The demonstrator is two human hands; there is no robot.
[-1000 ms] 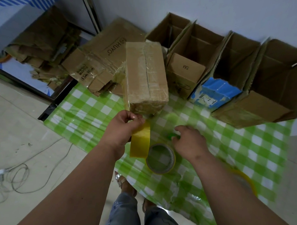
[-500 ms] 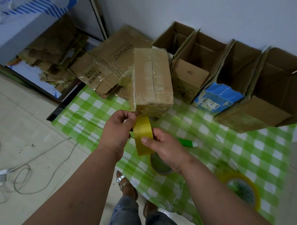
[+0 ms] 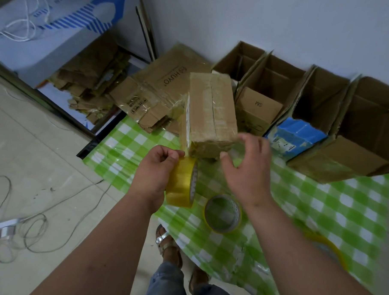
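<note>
A taped-up cardboard box (image 3: 209, 111) lies on the green checked tablecloth (image 3: 325, 208). My left hand (image 3: 154, 173) grips a yellow tape roll (image 3: 183, 184) just in front of the box's near left corner; a clear strip of tape runs up from the roll along the box's left side. My right hand (image 3: 248, 167) hovers in front of the box's near end, fingers spread and loosely curved, holding nothing; it looks blurred. A second tape roll (image 3: 223, 213) lies flat on the cloth below my right hand.
Open cardboard boxes (image 3: 321, 101) line the wall at the back right, one with a blue flap (image 3: 295, 136). Flattened cartons (image 3: 155, 93) are stacked at the back left. A third yellow roll (image 3: 327, 248) is by my right forearm. Cables (image 3: 36, 221) lie on the floor.
My right hand has left the roll and risen toward the box's near end, opening. The left hand has kept its grip on the roll, now turned more edge-on. The camera has tilted up.
</note>
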